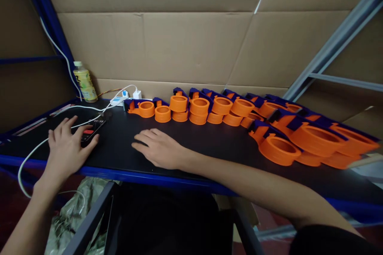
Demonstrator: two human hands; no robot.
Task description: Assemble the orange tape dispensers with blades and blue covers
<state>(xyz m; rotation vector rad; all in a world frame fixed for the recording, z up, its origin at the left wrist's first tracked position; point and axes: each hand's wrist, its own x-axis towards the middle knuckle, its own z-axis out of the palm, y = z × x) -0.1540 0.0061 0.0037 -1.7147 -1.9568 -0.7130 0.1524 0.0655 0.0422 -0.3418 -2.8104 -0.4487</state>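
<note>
My left hand is spread over the left part of the black tabletop, fingers apart, holding nothing. Its thumb and forefinger are beside a dark smartphone with a lit screen showing a red button; the hand partly covers it. A white cable runs past this hand. Palm down on the tabletop, my right hand lies with loosely stretched fingers and nothing in its grasp. Beyond it stand several orange and dark-blue tape dispensers, stacked in a row. Larger-looking, nearer ones sit to the right of it.
A yellow-labelled drink bottle stands in the back left corner. Near it are a power strip and a white charger plug. Cardboard lines the back. A blue edge borders the table's front, above a crumpled plastic sack.
</note>
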